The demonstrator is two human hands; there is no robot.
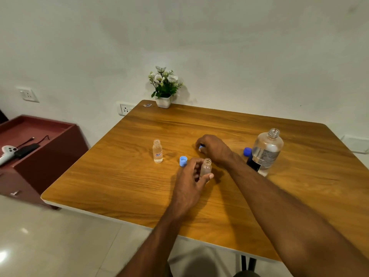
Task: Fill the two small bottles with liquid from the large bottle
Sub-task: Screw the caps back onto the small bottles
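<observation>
On the wooden table [139, 182], my left hand [191, 182] grips a small clear bottle [206, 167] that stands upright with no cap. Just behind it, my right hand [214, 148] rests knuckles-up on the table, fingers closed around a small light blue cap [200, 147] that barely shows. A second small bottle [157, 151], uncapped and with a red label, stands alone to the left. A light blue cap [183, 161] lies open-side up between the two small bottles. The large clear bottle [266, 151] stands uncapped at the right, its dark blue cap [247, 151] lying beside it.
A white pot of artificial flowers [164, 86] stands at the table's far edge beside a small wrapper [147, 105]. A dark red cabinet [40, 152] at the left holds a white controller [7, 152] and a black device with a cable.
</observation>
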